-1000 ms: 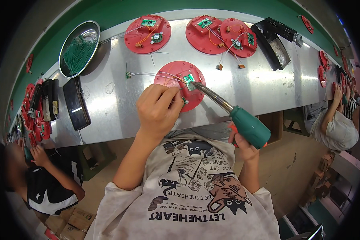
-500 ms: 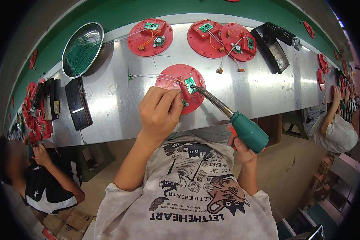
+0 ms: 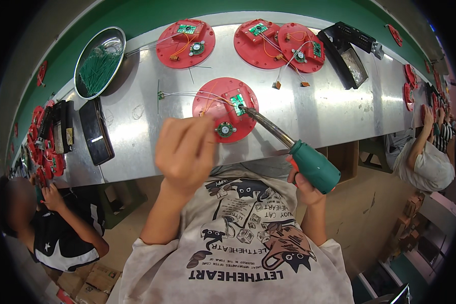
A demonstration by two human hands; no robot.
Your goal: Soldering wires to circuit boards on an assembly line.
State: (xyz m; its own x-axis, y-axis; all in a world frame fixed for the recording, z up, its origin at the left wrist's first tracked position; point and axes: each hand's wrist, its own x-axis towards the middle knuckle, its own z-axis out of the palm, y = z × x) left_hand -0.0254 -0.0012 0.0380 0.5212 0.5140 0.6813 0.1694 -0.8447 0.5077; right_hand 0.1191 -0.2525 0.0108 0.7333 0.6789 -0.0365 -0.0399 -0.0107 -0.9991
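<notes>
My right hand (image 3: 305, 186) is wrapped around the green handle of a soldering gun (image 3: 314, 167). Its metal tip rests at the small green circuit board (image 3: 236, 103) on a round red plastic disc (image 3: 243, 129). Left of the disc is my left hand (image 3: 185, 152), blurred, its fingers curled together near the disc's left edge; what is between them, if anything, cannot be made out. Thin pale wires (image 3: 187, 94) run left from the board to a tiny green part (image 3: 160, 95). A round component (image 3: 225, 130) sits on the disc's near part.
Behind lie more red discs (image 3: 172, 45) with boards and wires. A metal bowl (image 3: 121, 38) holds green wires (image 3: 99, 71). A dark phone-like slab (image 3: 96, 131) lies left. A black stand with a tray (image 3: 353, 68) stands back right. Other people sit at both sides.
My left hand has moved left and toward me, off the disc, uncovering the round component. The soldering gun's tip stays at the board, with the disc shifted slightly in view.
</notes>
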